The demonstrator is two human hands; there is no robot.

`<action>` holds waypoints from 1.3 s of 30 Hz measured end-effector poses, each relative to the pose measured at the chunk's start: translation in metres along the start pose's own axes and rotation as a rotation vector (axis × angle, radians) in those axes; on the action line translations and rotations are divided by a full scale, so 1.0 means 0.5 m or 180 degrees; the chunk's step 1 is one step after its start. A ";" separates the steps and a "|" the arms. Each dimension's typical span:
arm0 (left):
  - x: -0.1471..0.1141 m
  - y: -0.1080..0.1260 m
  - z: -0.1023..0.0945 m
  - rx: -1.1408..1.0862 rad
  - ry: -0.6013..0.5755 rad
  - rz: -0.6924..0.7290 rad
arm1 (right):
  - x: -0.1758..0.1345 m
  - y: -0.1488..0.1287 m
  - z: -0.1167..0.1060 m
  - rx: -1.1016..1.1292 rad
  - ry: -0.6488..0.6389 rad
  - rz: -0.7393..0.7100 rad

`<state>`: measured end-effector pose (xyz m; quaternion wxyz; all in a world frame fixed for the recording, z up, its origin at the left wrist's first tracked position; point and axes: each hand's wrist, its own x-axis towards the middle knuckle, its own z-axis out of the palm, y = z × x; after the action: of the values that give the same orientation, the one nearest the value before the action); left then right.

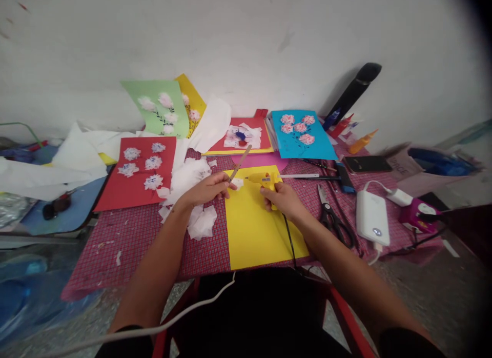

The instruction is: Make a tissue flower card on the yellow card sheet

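Observation:
A yellow sheet of card (253, 235) lies flat on the table in front of me. My right hand (283, 198) is closed round a yellow hot glue gun (258, 178), its nozzle pointing left and a pale glue stick (298, 176) showing behind it. Between the fingers of my left hand (212, 189) is a thin wooden craft stick (241, 163), tilted up to the right. Just before the nozzle, near the card's upper left corner, a small piece of white tissue (238, 183) touches or sits beside my left fingertips; I cannot tell which.
Crumpled white tissue (192, 176) lies left of the card. Flower pictures on red (111, 186), green (136, 94) and blue card (284, 148) stand around the back. To the right are black scissors (338, 222), a white power bank (372, 214) and a dark phone (367, 164). Cables cross the front edge.

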<state>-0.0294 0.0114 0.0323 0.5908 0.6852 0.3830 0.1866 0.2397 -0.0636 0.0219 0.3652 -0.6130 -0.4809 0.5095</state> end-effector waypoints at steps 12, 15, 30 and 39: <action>0.007 -0.022 -0.002 -0.0209 -0.0105 -0.0003 | 0.004 -0.004 0.005 -0.0264 -0.0066 0.0109; 0.009 -0.018 0.002 -0.0319 0.0057 0.0041 | 0.000 -0.007 0.003 -0.0229 -0.0125 0.0134; 0.063 0.038 0.044 0.1184 0.0894 0.0661 | -0.002 -0.005 0.000 -0.0007 -0.0039 0.0218; 0.078 0.047 0.048 0.1655 0.0877 0.0619 | 0.004 -0.004 -0.005 -0.0025 -0.0218 0.0153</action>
<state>0.0198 0.0241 0.0415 0.3176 0.8150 0.4271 0.2292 0.2417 -0.0613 0.0237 0.3337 -0.6081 -0.4802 0.5369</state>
